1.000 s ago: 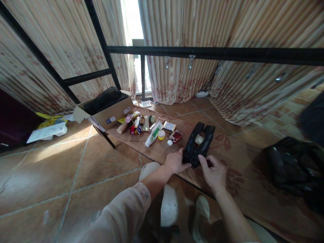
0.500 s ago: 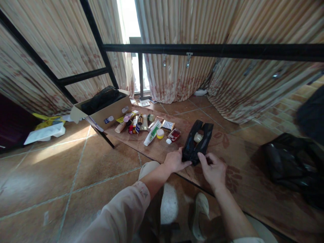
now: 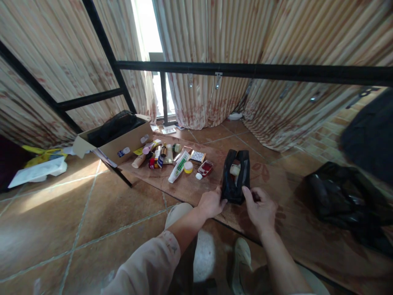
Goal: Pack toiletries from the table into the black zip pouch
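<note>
A small black pouch stands on the low brown table, its top parted lengthwise. Something pale shows inside, too dim to name. My left hand is closed on the pouch's near left corner, thumb along the near end. At the near right side, my right hand pinches the edge between thumb and bent fingers. Left of the pouch lie a small flat container with red contents, a yellow-and-white jar and a white-and-green tube.
Several cosmetic bottles and tubes lie beside an open cardboard box holding black material. A larger black bag rests on the table at right. Behind runs a black metal rail before curtains. White foam lies on the floor.
The view has shifted slightly right, so most things appear further left. The pouch's far ends, spread apart before, now sit closer together. Both hands keep their hold on it.
</note>
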The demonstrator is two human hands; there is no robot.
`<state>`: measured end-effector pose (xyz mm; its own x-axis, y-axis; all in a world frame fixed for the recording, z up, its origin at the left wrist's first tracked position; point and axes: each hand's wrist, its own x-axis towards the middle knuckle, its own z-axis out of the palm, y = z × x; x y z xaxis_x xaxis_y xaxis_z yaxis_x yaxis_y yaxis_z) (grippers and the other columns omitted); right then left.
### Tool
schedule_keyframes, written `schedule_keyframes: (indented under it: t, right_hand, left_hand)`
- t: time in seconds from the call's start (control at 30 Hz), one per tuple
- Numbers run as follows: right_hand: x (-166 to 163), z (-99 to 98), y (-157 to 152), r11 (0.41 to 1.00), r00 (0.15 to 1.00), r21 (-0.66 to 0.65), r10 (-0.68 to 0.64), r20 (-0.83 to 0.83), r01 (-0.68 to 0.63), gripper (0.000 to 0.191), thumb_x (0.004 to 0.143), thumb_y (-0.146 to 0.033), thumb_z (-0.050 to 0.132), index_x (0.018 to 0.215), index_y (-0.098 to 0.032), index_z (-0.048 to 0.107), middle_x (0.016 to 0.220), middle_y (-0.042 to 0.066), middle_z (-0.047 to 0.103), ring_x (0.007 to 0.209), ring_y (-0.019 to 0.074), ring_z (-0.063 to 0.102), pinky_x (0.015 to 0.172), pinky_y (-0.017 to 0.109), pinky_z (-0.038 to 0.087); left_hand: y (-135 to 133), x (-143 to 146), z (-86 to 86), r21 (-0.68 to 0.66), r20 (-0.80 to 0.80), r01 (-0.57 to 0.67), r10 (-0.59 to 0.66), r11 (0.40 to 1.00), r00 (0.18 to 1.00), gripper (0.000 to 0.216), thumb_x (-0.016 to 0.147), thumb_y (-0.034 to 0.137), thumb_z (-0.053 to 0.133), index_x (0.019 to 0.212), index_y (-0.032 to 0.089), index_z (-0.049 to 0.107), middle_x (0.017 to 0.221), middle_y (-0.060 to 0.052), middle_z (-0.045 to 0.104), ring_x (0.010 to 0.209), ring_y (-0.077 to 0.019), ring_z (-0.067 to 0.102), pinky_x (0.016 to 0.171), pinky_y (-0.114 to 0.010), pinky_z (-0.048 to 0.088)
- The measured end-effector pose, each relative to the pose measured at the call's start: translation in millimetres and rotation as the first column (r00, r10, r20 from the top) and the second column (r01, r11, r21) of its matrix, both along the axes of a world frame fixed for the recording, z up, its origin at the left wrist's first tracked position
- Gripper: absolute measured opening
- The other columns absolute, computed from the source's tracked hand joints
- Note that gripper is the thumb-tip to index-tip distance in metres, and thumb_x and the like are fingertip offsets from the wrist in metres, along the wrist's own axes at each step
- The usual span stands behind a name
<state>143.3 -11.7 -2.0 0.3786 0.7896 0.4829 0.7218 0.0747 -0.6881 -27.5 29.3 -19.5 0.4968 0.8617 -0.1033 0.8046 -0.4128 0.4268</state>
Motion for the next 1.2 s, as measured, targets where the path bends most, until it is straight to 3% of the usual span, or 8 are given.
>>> schedule_keyframes:
  t: [0.27, 0.53, 1.2]
  right_hand:
    - [3, -0.6, 3, 0.999, 0.988, 0.002, -0.043, -0.151, 0.043, 0.042, 0.085, -0.058, 0.054, 0.086, -0.017, 0.066, 0.077, 0.005, 0.066, 0.069, 0.0175, 0.060, 0.067, 0.029, 0.045]
    - [3, 0.9, 8, 0.996, 0.972, 0.018, -0.079, -0.222, 0.085, 0.048, 0.088, -0.056, 0.049, 0.111, -0.016, 0.062, 0.103, 0.012, 0.067, 0.089, 0.0226, 0.063, 0.077, 0.036, 0.048]
    - [-2, 6.4, 9, 0.998, 0.968, -0.047, -0.051, -0.246, 0.041, 0.049, 0.091, -0.056, 0.040, 0.108, -0.015, 0.063, 0.103, 0.014, 0.067, 0.091, 0.0249, 0.063, 0.083, 0.040, 0.047]
  left_hand:
    - [0, -2, 1.0, -0.018, 0.028, 0.000, 0.001, 1.000, 1.000, 0.048, 0.089, 0.038, 0.047, 0.131, 0.017, 0.038, 0.103, -0.008, 0.071, 0.097, -0.0247, 0.068, 0.082, -0.034, 0.053]
    - [2, -2, 2.0, -0.037, 0.047, -0.009, 0.011, 0.999, 0.999, 0.047, 0.088, 0.037, 0.048, 0.131, 0.019, 0.039, 0.102, -0.007, 0.072, 0.095, -0.0243, 0.068, 0.079, -0.033, 0.053]
    - [6, -1, -3.6, -0.009, 0.065, -0.012, 0.012, 1.000, 0.998, 0.051, 0.089, 0.036, 0.048, 0.136, 0.018, 0.037, 0.098, -0.007, 0.072, 0.091, -0.0241, 0.069, 0.078, -0.034, 0.052]
